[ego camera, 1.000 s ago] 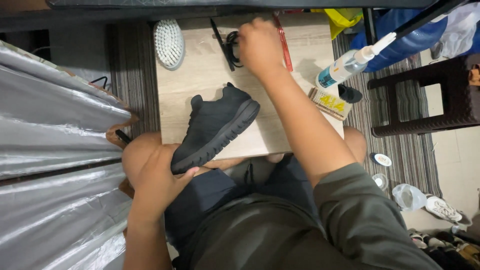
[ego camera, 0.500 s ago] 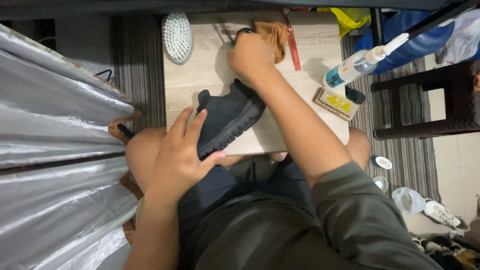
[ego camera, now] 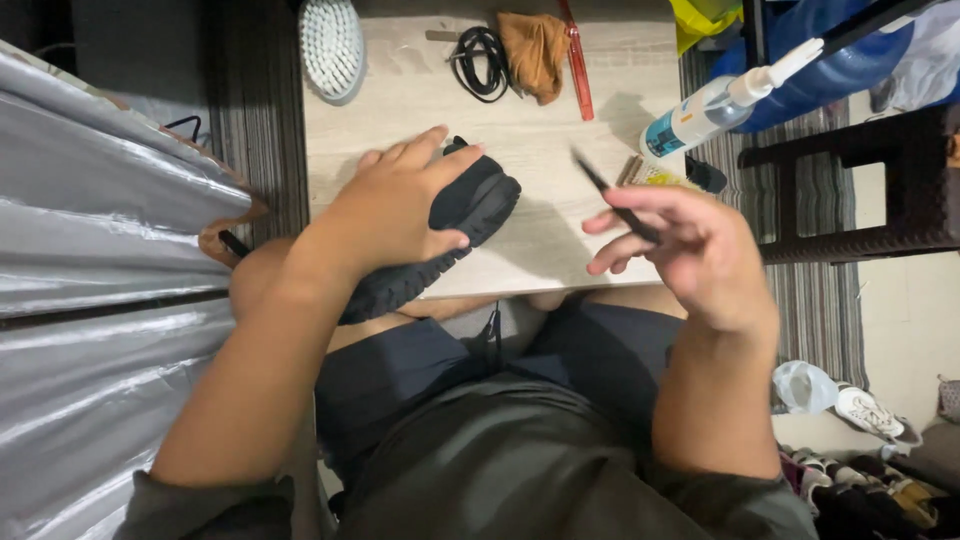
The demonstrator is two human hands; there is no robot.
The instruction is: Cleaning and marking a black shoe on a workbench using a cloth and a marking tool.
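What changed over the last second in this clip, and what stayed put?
The right hand drew back from the table's far edge, now holding a thin black stick-like tool. The left hand moved from the heel onto the top of the black mesh sneaker. The white round brush, black laces and tan cloth stayed.

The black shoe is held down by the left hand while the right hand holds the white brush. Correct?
Not quite. In the head view the left hand does press the black shoe, but the right hand holds a thin black stick-like tool; the white brush lies untouched.
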